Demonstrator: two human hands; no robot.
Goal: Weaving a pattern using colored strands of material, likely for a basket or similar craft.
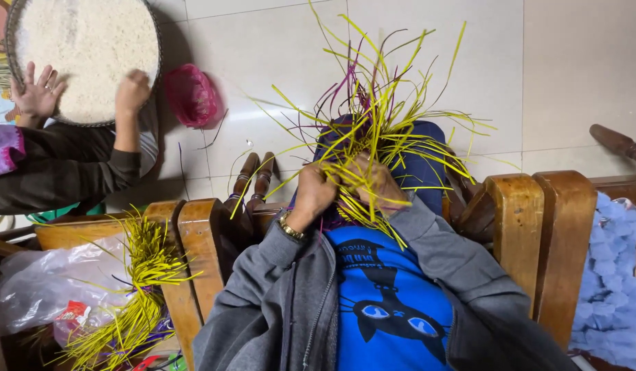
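In the middle of the frame both hands work at a cluster of yellow and purple strips (373,130) held over the lap. The left hand (313,191) is curled shut on the base of the strips, fingers tucked in, a gold watch (290,229) at its wrist. The right hand (381,184) is closed around the strips just beside it, half hidden by them. Only a small knot of weave seems to exist where the two hands meet; it is too covered to read its shape. Most of each strip is loose, fanning up and outward toward the top of the frame, so by the look of it the weaving is at an early stage, with the greater part of the strip length yet to be worked in. At lower left a bundle (143,288) of unused yellow strips lies by a plastic bag (36,282), beside the wooden armrest (191,247), which suggests plenty of stock remains. At upper left another person's hands (36,93) hold a round tray of rice (84,55) on the tiled floor (551,75), near a pink basket (191,95).
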